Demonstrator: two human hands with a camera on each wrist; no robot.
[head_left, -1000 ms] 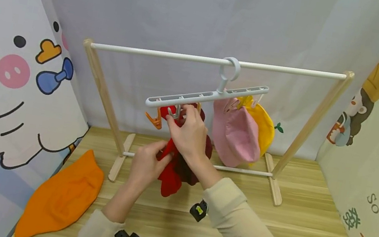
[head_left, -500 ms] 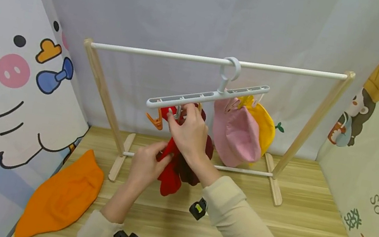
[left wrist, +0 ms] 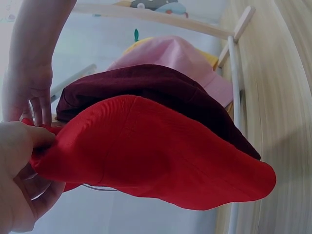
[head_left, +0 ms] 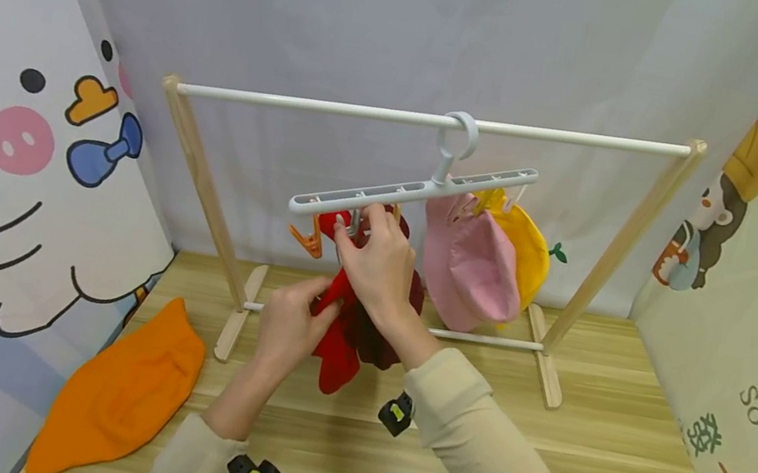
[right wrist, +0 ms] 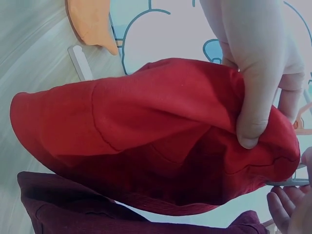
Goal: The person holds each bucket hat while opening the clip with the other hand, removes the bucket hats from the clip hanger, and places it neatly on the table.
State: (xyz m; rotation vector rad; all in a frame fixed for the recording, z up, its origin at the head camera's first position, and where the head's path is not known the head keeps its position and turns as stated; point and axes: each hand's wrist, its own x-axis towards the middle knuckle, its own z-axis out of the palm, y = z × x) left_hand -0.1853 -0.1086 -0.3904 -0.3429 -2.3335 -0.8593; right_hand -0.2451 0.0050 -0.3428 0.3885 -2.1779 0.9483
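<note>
Red hat [head_left: 337,356] at the head view's centre: my left hand [head_left: 290,321] pinches its cloth, my right hand [head_left: 378,262] pinches a grey clip [head_left: 354,223]; an orange hat [head_left: 123,394] lies lower left.

The left hand [right wrist: 265,68] pinches the red hat [right wrist: 161,126], thumb on the cloth; the right hand [right wrist: 292,209], cut off at the edge, seems to pinch a grey clip [right wrist: 291,183] at the hat's end; a maroon hat [right wrist: 83,209] shows just beside it; an orange hat [right wrist: 92,24] lies beyond.
</note>
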